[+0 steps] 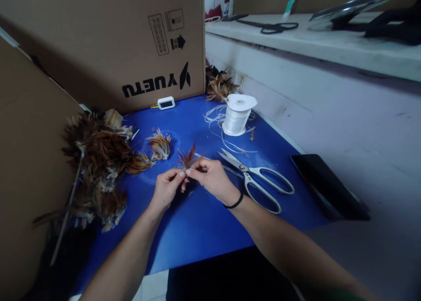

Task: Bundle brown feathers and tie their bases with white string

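Note:
My left hand (168,188) and my right hand (212,179) meet over the blue mat (197,231), fingertips pinched together on a small bunch of reddish-brown feathers (187,157) that fans upward. A thin white thread runs from the hands toward the white thread spool (237,115). A black band sits on my right wrist. Metal scissors (259,180) lie just right of my right hand. A small feather bundle (160,145) lies just behind my left hand.
A large pile of brown feathers (95,169) lies at the left. A cardboard box (108,42) stands behind, with a small white digital device (166,103) at its foot. A black phone (329,187) lies right of the mat. More feathers (219,85) sit at the back, black scissors (274,27) on the ledge.

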The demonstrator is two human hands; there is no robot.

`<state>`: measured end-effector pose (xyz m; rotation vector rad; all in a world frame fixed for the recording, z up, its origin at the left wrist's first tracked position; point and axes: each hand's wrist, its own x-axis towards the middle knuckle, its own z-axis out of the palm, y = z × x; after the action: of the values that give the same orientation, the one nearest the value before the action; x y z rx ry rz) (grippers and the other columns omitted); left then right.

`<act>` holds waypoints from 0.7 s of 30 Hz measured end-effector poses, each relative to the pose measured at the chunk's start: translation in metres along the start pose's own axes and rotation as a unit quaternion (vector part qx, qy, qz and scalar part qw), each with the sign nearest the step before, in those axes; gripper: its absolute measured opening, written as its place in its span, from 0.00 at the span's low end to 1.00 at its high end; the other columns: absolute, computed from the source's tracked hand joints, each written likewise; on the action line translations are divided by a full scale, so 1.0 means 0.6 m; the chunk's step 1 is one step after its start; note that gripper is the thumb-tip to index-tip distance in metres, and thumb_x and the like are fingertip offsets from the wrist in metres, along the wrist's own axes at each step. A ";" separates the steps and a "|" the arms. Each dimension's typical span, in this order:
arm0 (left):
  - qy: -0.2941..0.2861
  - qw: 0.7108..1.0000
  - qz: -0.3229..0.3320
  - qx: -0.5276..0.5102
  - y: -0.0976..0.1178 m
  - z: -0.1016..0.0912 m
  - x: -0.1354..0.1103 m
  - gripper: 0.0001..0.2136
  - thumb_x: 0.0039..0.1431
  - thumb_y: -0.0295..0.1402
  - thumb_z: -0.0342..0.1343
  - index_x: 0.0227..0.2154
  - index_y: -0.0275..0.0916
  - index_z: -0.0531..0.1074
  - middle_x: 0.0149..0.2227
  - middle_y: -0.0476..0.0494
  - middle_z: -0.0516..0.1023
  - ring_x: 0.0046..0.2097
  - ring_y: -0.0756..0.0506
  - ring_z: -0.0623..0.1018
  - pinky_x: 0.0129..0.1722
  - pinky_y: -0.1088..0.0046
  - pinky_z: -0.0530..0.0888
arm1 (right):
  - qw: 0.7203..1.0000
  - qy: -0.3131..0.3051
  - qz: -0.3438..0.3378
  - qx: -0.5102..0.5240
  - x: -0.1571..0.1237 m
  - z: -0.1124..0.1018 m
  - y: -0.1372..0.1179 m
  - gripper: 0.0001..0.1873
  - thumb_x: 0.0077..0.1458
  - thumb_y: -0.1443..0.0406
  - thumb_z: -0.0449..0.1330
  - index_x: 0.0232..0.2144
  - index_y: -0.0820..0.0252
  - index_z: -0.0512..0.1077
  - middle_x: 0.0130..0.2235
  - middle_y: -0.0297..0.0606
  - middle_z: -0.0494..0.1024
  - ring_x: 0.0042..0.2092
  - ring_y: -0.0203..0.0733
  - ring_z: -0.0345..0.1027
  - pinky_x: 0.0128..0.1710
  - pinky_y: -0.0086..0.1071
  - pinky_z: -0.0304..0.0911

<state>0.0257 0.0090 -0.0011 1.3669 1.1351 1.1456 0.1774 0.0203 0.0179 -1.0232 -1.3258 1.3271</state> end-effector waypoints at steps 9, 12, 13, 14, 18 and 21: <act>0.010 1.000 0.010 0.007 0.001 -0.002 0.001 0.11 0.53 0.39 0.57 0.24 0.34 0.73 0.18 0.50 0.69 0.19 0.53 0.67 0.21 0.77 0.66 | 1.000 0.000 0.018 -0.015 0.001 -0.003 -0.001 0.09 0.47 0.65 0.58 0.18 0.60 0.70 0.20 0.32 0.71 0.24 0.34 0.64 0.24 0.28 0.59; 0.006 0.999 0.023 0.031 0.002 -0.003 0.001 0.11 0.54 0.38 0.56 0.24 0.35 0.73 0.18 0.50 0.69 0.19 0.53 0.67 0.22 0.76 0.66 | 0.999 0.000 -0.011 -0.038 0.001 -0.003 0.000 0.07 0.48 0.66 0.57 0.20 0.59 0.71 0.23 0.33 0.74 0.27 0.35 0.67 0.28 0.29 0.61; 0.005 0.999 0.029 0.042 0.003 -0.004 0.001 0.11 0.54 0.38 0.56 0.23 0.35 0.73 0.18 0.50 0.69 0.19 0.53 0.67 0.22 0.76 0.66 | 0.999 0.000 -0.022 -0.042 0.000 -0.003 0.001 0.07 0.48 0.67 0.57 0.21 0.59 0.72 0.24 0.34 0.75 0.28 0.36 0.67 0.30 0.30 0.62; 0.003 0.998 0.034 0.052 0.003 -0.004 0.001 0.11 0.54 0.38 0.56 0.23 0.35 0.73 0.18 0.50 0.69 0.20 0.53 0.68 0.22 0.77 0.66 | 0.999 -0.001 -0.030 -0.045 0.000 -0.002 0.001 0.07 0.49 0.67 0.57 0.22 0.60 0.72 0.25 0.34 0.76 0.29 0.36 0.68 0.32 0.30 0.63; 0.007 0.995 0.054 0.080 0.003 -0.006 0.001 0.11 0.54 0.37 0.56 0.22 0.36 0.74 0.20 0.49 0.70 0.20 0.53 0.68 0.23 0.76 0.66 | 0.997 -0.001 -0.045 -0.068 -0.002 -0.002 0.001 0.07 0.50 0.67 0.56 0.24 0.60 0.73 0.28 0.36 0.77 0.31 0.37 0.70 0.34 0.31 0.64; 0.004 0.993 0.070 0.095 0.002 -0.007 0.001 0.10 0.54 0.36 0.55 0.24 0.36 0.75 0.21 0.49 0.71 0.21 0.52 0.69 0.24 0.76 0.66 | 0.995 -0.005 -0.052 -0.089 -0.002 -0.003 0.000 0.08 0.51 0.67 0.55 0.25 0.60 0.74 0.28 0.36 0.77 0.31 0.37 0.70 0.35 0.31 0.64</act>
<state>0.0215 0.0102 0.0004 1.6113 1.1935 1.1667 0.1792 0.0192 0.0179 -1.0542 -1.5052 1.1525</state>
